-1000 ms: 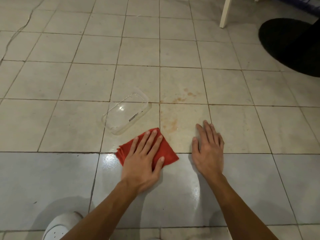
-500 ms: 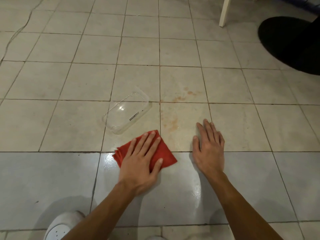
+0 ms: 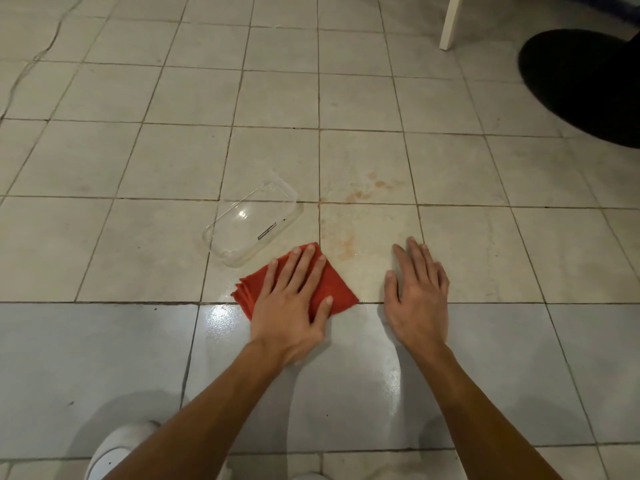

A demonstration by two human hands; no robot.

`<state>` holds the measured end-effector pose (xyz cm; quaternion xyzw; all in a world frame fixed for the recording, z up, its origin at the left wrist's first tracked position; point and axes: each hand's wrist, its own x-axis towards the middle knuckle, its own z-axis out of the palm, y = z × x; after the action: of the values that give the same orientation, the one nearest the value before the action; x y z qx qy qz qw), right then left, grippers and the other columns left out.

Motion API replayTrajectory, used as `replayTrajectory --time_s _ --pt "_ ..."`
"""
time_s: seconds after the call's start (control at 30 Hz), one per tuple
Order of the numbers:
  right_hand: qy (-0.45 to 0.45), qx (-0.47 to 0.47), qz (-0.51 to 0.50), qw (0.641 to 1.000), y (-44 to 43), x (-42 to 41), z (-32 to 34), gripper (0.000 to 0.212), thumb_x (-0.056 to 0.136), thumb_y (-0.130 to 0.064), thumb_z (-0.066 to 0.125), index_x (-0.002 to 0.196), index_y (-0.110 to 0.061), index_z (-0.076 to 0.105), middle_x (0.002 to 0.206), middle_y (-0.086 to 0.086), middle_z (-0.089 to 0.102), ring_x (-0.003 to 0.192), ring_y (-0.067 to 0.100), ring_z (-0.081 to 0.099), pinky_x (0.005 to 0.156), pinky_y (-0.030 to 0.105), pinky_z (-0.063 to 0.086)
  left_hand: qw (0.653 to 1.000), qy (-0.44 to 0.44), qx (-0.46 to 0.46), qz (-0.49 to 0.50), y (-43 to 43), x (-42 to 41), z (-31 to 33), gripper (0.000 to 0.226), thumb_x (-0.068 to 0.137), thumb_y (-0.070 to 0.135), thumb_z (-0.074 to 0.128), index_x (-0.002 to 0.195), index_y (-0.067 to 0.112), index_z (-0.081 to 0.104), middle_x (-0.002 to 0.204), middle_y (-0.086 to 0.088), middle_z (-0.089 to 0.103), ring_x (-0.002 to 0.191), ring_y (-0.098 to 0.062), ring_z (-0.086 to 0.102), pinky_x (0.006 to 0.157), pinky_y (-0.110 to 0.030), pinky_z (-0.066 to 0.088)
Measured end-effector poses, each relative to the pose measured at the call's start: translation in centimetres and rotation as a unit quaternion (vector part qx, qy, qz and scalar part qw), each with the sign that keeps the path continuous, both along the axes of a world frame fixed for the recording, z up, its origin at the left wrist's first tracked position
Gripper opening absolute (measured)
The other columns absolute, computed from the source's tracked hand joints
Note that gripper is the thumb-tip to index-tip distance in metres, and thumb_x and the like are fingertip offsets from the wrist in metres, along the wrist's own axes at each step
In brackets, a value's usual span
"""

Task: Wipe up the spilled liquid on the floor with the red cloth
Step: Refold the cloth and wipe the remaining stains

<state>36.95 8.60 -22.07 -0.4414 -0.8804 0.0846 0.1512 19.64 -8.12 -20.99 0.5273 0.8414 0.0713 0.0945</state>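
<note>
A folded red cloth (image 3: 337,289) lies flat on the tiled floor. My left hand (image 3: 294,299) presses down on it, palm flat and fingers spread. Faint orange-brown stains of spilled liquid (image 3: 346,245) mark the tile just beyond the cloth, with more spots (image 3: 377,185) farther away. A wet sheen (image 3: 221,317) glistens on the grey tile near the cloth. My right hand (image 3: 417,292) rests flat on the floor to the right of the cloth, holding nothing.
A clear plastic container (image 3: 251,223) lies on its side just left of and beyond the cloth. A white shoe (image 3: 117,448) shows at the bottom left. A white furniture leg (image 3: 450,22) and a dark round shape (image 3: 585,81) stand at the far right.
My left hand and the cloth slid slightly back toward me and then a little forward again. My right hand has stayed planted.
</note>
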Motion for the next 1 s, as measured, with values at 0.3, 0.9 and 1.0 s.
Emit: replayTrajectory --time_s 0.3,0.9,1.0 --pt "0.008 0.007 0.002 1.000 0.2 0.2 -0.2 0.055 0.113 -0.035 0.039 0.164 -0.017 0.048 0.177 0.007 0.036 0.166 0.026 0.028 0.134 0.056 0.024 0.998 -0.009 0.014 -0.064 -2.2 1.1 0.5 0.073 0.110 0.059 0.027 0.170 0.028 0.001 0.178 0.007 -0.008 0.163 -0.012 -0.013 0.133 -0.051 0.007" --pt "0.041 -0.025 0.001 0.999 0.3 0.4 -0.5 0.054 0.111 -0.036 0.043 0.162 -0.019 0.052 0.176 0.004 0.038 0.166 0.023 0.028 0.134 0.054 0.024 0.999 0.012 -0.003 -0.031 3.6 0.8 -0.2 0.075 0.105 0.060 0.024 0.170 0.025 0.009 0.179 0.003 -0.002 0.164 -0.016 -0.009 0.132 -0.053 0.007" --pt "0.065 -0.068 -0.006 0.996 0.7 0.3 0.2 0.052 0.109 -0.036 0.046 0.158 -0.021 0.058 0.174 0.000 0.042 0.164 0.020 0.031 0.131 0.050 0.026 0.998 0.011 -0.005 -0.057 4.8 2.6 0.0 0.075 0.106 0.060 0.022 0.170 0.025 0.005 0.178 0.002 -0.005 0.163 -0.016 -0.014 0.132 -0.053 0.005"
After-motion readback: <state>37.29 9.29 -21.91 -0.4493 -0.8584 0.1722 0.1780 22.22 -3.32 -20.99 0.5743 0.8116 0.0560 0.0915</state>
